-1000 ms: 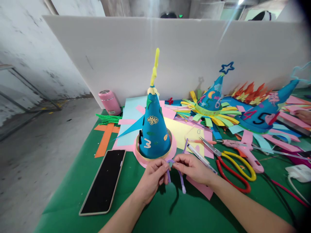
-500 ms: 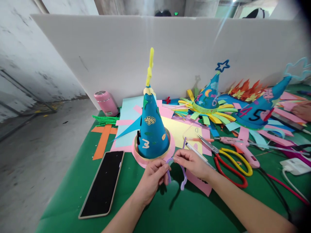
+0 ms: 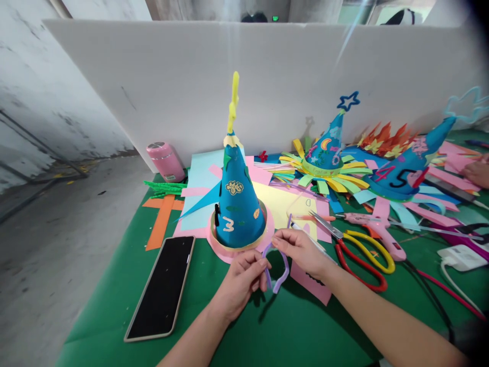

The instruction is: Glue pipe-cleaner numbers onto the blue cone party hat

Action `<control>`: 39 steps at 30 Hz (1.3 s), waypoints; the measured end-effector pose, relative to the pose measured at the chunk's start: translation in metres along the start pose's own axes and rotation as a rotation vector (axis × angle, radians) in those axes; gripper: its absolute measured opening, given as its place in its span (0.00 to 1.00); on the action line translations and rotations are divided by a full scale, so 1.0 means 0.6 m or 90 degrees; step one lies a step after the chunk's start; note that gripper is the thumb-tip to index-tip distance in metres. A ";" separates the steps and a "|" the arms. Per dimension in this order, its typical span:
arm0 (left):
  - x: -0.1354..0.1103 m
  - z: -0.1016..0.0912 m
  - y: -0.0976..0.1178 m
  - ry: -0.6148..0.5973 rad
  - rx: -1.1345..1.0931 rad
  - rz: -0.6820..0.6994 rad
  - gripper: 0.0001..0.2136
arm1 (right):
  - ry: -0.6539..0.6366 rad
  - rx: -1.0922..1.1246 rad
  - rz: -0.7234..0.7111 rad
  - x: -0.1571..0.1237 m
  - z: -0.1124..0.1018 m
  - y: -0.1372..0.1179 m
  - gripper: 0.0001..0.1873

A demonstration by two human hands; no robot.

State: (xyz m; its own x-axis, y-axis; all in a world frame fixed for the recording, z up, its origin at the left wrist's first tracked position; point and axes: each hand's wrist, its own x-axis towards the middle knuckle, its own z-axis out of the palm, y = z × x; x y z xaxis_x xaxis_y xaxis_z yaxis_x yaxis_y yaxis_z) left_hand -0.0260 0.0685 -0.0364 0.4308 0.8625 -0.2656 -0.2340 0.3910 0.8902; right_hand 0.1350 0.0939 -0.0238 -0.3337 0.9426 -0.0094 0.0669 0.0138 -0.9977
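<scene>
A purple pipe cleaner [image 3: 284,275] is bent into a rough loop between my hands, above the green table. My left hand [image 3: 244,278] pinches its left side between thumb and fingers. At the top of the loop, my right hand [image 3: 301,250] pinches the same pipe cleaner, and a short end sticks up past those fingers. Just behind my hands stands a blue paper cone hat [image 3: 239,214] with a pink brim, a white 3 and a yellow pipe cleaner [image 3: 234,102] rising from its tip.
A phone [image 3: 162,288] lies left of my hands. Scissors [image 3: 362,255] and a pink glue gun [image 3: 382,224] lie to the right. Two more decorated cone hats [image 3: 326,145] stand behind them. A pink bottle [image 3: 166,162] is at the back left. Another person's hand [image 3: 477,172] shows at far right.
The purple pipe cleaner's lower end has swung left toward my left hand, so its open curve is now a nearly closed loop. My right hand has shifted slightly up; the view moved a little.
</scene>
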 end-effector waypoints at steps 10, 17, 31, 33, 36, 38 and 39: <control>0.005 -0.003 0.000 0.082 -0.020 0.040 0.09 | -0.139 0.071 0.124 -0.019 -0.021 0.004 0.13; 0.005 -0.002 0.000 0.087 0.022 0.035 0.10 | -0.122 0.140 0.093 -0.017 -0.009 0.010 0.08; 0.003 -0.002 0.007 0.129 0.017 0.070 0.08 | -0.092 0.022 0.031 -0.015 -0.016 0.025 0.03; 0.003 -0.003 0.006 0.120 0.022 0.096 0.08 | -0.083 -0.002 0.023 -0.016 -0.014 0.025 0.02; 0.003 -0.005 0.004 0.098 0.035 0.130 0.07 | -0.071 -0.021 -0.003 -0.016 -0.005 0.019 0.02; 0.003 -0.005 0.002 0.087 0.054 0.135 0.06 | -0.074 0.005 -0.020 -0.016 0.003 0.013 0.03; 0.002 -0.005 0.001 0.085 0.064 0.137 0.06 | -0.075 0.032 -0.024 -0.016 0.007 0.011 0.04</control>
State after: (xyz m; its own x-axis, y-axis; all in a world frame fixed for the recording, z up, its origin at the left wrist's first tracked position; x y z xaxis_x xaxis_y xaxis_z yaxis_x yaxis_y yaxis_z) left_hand -0.0280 0.0709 -0.0375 0.2602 0.9597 -0.1062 -0.2176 0.1654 0.9619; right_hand 0.1348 0.0838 -0.0307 -0.4432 0.8961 0.0236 0.0060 0.0293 -0.9996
